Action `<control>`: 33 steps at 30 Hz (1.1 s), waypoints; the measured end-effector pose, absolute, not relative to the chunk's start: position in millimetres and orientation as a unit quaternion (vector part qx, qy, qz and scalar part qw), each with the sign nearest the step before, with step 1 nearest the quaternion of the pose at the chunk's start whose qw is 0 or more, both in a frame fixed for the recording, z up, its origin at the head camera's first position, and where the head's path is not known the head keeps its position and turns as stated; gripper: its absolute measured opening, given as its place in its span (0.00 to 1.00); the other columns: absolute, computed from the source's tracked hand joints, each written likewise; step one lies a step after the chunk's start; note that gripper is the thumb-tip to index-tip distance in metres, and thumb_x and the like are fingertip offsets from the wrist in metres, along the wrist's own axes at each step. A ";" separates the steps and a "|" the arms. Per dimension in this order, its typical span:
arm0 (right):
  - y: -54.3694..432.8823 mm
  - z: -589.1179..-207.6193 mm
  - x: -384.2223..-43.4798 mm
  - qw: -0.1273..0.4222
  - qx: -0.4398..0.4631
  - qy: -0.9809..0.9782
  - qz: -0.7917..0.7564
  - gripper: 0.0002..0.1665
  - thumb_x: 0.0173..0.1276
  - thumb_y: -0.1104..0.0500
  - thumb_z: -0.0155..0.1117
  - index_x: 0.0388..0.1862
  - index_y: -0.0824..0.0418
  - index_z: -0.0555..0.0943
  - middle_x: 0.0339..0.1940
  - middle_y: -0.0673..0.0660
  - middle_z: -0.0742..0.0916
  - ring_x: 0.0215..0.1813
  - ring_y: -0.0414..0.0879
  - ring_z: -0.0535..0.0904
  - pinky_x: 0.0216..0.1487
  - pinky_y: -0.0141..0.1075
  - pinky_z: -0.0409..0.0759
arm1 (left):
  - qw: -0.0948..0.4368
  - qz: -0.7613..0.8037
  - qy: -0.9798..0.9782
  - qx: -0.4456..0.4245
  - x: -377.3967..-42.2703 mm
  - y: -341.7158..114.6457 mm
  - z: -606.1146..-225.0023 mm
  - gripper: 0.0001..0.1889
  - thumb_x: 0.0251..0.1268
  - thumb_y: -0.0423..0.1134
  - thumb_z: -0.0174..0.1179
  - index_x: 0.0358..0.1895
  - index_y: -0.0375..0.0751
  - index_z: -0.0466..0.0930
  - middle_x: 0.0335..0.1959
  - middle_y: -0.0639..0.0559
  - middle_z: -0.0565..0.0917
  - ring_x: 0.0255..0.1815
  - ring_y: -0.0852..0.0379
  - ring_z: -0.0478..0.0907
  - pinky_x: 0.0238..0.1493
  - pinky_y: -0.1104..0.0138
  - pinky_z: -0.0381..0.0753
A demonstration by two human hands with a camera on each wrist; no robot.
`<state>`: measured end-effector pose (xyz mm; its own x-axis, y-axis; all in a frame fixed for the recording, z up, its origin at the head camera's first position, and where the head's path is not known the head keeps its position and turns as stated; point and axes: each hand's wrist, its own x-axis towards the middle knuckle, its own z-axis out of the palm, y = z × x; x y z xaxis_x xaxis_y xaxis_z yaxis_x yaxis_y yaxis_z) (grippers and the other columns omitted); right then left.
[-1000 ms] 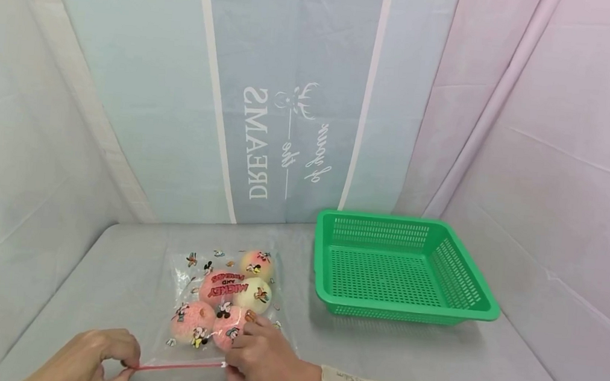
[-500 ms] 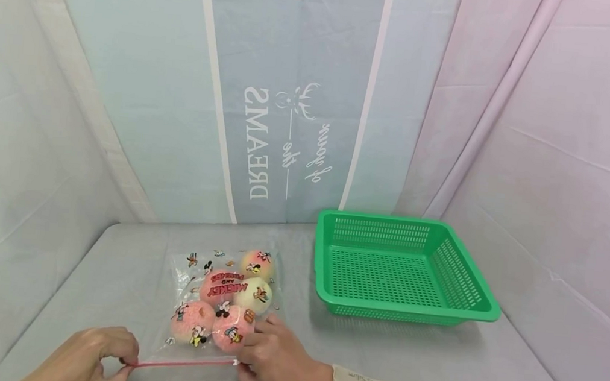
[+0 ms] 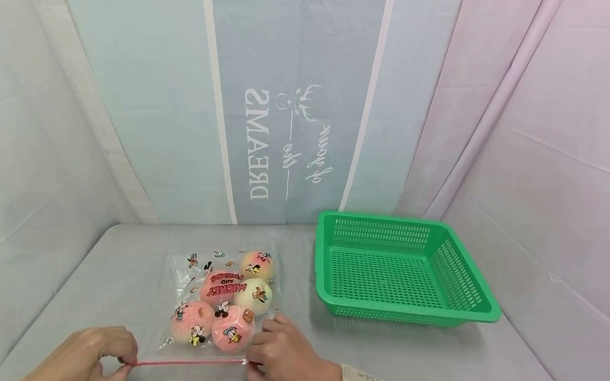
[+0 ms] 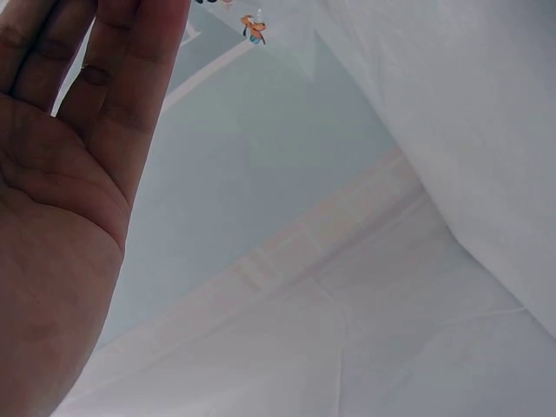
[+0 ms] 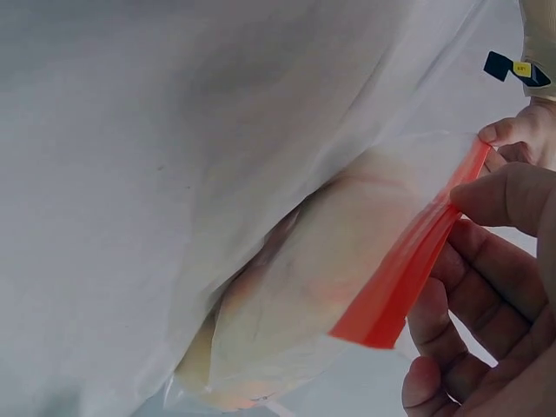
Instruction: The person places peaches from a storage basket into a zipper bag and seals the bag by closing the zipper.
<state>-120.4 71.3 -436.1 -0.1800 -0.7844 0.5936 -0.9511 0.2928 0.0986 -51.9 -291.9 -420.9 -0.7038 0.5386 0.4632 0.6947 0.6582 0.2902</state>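
Note:
A clear zip bag [image 3: 184,278] printed with cartoon figures lies flat on the table, its mouth towards me. Several round pink and pale yellow fruits [image 3: 233,329], peach-like, show through the film. Along the mouth runs a red zip strip [image 3: 186,363] with a small white slider [image 3: 244,362] near its right end. My left hand [image 3: 91,356] pinches the strip's left end between thumb and fingers. At the slider, my right hand [image 3: 290,358] grips the strip. In the right wrist view the thumb [image 5: 504,195] presses on the red strip, other fingers curled behind it.
A green plastic basket [image 3: 403,308] with slotted walls stands at the back right of the grey cloth-covered table [image 3: 377,366]. Behind the table hangs a printed fabric curtain [image 3: 317,46], with pale fabric walls [image 3: 567,177] at both sides.
My right hand has slid to the right along the red strip together with the white slider. My left hand keeps its hold at the left end; the fruits and basket stay put.

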 end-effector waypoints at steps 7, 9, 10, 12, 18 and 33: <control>77.7 -433.7 -119.7 0.258 0.566 -0.771 0.136 0.14 0.52 0.56 0.74 0.15 0.46 0.77 0.17 0.37 0.78 0.26 0.35 0.62 0.40 0.28 0.58 | 0.177 -0.223 -0.895 -0.344 -52.3 -293.6 -421.0 0.24 0.33 0.24 0.76 0.25 0.63 0.79 0.29 0.77 0.75 0.29 0.77 0.72 0.27 0.81 0.67; 80.1 -432.9 -119.9 0.258 0.565 -0.773 0.131 0.14 0.51 0.56 0.75 0.15 0.46 0.77 0.16 0.37 0.77 0.26 0.35 0.62 0.39 0.28 0.57 | 0.180 -0.222 -0.894 -0.346 -52.8 -293.4 -421.5 0.25 0.33 0.24 0.76 0.25 0.63 0.79 0.29 0.77 0.75 0.29 0.77 0.71 0.27 0.81 0.67; 81.2 -432.7 -120.2 0.261 0.567 -0.771 0.128 0.14 0.51 0.56 0.75 0.15 0.46 0.77 0.16 0.37 0.76 0.25 0.35 0.62 0.38 0.28 0.57 | 0.182 -0.220 -0.893 -0.347 -53.0 -293.4 -421.8 0.25 0.33 0.24 0.76 0.25 0.63 0.79 0.29 0.77 0.75 0.29 0.77 0.71 0.27 0.82 0.67; 83.4 -432.4 -121.0 0.268 0.568 -0.768 0.123 0.14 0.50 0.56 0.75 0.15 0.46 0.77 0.15 0.37 0.76 0.25 0.35 0.64 0.38 0.28 0.58 | 0.185 -0.218 -0.893 -0.347 -53.2 -293.6 -422.3 0.25 0.32 0.24 0.76 0.25 0.63 0.79 0.29 0.77 0.75 0.29 0.77 0.71 0.27 0.82 0.66; 89.3 -432.0 -123.9 0.272 0.565 -0.769 0.125 0.14 0.48 0.55 0.75 0.15 0.46 0.76 0.16 0.37 0.75 0.26 0.35 0.67 0.36 0.29 0.57 | 0.165 -0.218 -0.905 -0.326 -51.2 -294.8 -421.9 0.24 0.34 0.25 0.76 0.25 0.62 0.79 0.28 0.77 0.75 0.29 0.77 0.70 0.26 0.81 0.66; 104.5 -432.8 -129.0 0.265 0.559 -0.774 0.134 0.16 0.45 0.56 0.74 0.13 0.46 0.73 0.16 0.37 0.71 0.24 0.35 0.61 0.34 0.28 0.55 | 0.175 -0.219 -0.901 -0.332 -51.7 -296.7 -423.7 0.25 0.33 0.24 0.76 0.25 0.62 0.77 0.28 0.76 0.73 0.28 0.77 0.69 0.27 0.82 0.65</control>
<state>-129.0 104.5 -432.8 -0.2348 -0.7945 0.5601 -0.9367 0.3389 0.0882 -51.7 -296.7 -423.7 -0.7187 0.5211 0.4603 0.6743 0.6840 0.2784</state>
